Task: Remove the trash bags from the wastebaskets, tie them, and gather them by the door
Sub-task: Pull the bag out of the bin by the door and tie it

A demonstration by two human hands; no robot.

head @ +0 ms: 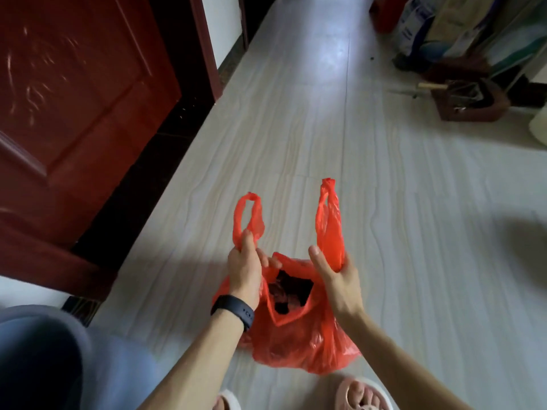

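Red trash bag (299, 344), 1, on floor (414, 202); L hand (245, 270) & R hand (337, 279) fingers each grip 1 handle loop; red door (74, 99) nearby.

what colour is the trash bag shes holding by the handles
Bright red-orange, the trash bag; seen in the head view.

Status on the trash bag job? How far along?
Done: the red bag is out of any wastebasket and sits on the floor near the red door. In hand: the left hand and right hand each hold a handle, mouth open. Left: knot it. Other bags aren't visible.
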